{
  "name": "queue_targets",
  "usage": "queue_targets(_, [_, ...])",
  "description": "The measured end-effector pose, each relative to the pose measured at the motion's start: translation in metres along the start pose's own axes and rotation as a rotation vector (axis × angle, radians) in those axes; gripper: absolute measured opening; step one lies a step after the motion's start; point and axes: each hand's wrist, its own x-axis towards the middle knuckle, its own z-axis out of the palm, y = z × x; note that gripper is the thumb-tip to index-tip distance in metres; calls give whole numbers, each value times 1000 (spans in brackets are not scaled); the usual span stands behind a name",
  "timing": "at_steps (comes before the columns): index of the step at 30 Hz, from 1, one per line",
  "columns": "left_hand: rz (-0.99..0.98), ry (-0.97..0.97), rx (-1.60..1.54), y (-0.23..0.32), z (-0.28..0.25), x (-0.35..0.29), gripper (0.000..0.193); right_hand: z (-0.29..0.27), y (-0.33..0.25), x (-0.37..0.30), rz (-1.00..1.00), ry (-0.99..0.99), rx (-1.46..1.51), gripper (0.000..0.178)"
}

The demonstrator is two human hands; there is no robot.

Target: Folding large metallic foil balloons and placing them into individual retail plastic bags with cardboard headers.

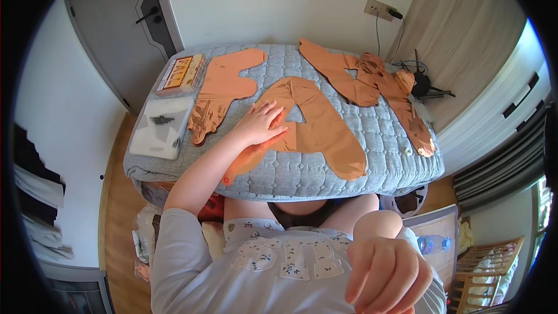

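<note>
A copper-coloured A-shaped foil balloon lies flat on the quilted light-blue mattress before me. My left hand rests on the balloon's left leg, fingers stretched and spread. Close to the camera at lower right, my right hand is raised above my lap with its fingers curled downward. Its fingertips are partly cut off by the lower edge, so anything between them is hidden. Left of the A lies a flat F-shaped foil balloon. Another copper foil balloon with a small hole lies at the far right, beside a crumpled copper foil piece.
A patterned box and a clear plastic bag lie along the mattress's left side. A black device with cables sits at the right corner, near a wall socket. A plastic bottle and a wooden rack are at lower right.
</note>
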Motion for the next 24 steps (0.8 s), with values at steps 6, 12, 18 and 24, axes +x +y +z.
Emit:
queue_targets(6, [96,152,40,-8,-32,-27,75,-8,6,17,-120,-29,-50,24])
queue_targets(12, [-261,592,-182,-30,-45,-123,60,-12,26,1,20,26,94,23])
queue_targets(18, [-610,914,-74,-56,-6,-171,70,-47,128,-22,987,-40,-421,8])
queue_targets(24, [-588,932,-88,-55,4,-160,66,-104,303,-112,962,-244,-991,16])
